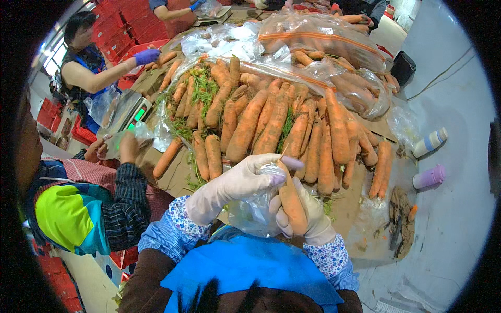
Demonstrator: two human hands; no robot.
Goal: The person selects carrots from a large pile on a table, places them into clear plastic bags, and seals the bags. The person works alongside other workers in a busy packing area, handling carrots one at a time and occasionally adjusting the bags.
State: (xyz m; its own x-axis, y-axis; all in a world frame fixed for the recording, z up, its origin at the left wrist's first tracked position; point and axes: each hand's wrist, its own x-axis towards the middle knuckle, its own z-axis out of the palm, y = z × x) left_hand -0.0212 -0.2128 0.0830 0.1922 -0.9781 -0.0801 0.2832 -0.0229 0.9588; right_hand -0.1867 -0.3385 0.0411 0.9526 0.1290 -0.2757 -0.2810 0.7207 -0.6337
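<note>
My gloved right hand (305, 211) grips a single carrot (291, 199), its fingers wrapped around the lower part. To its left, my gloved left hand (242, 178) pinches a clear plastic bag (252, 213), with thumb and forefinger near the carrot's upper end. The bag hangs below the left hand, beside the carrot. Both gloves are pale, with purple fingertips showing on the left one. A heap of large, soil-marked carrots (274, 129) lies just beyond my hands, with green carrot tops (203, 88) among them.
A big plastic bag of carrots (321, 39) lies behind the heap. At left, a co-worker handles a thin bag near a digital scale (137, 113); another reaches out in purple gloves. Two bottles (429, 143) stand or lie by the right wall, near crumpled brown debris (401, 223). Red crates (113, 27) are stacked behind.
</note>
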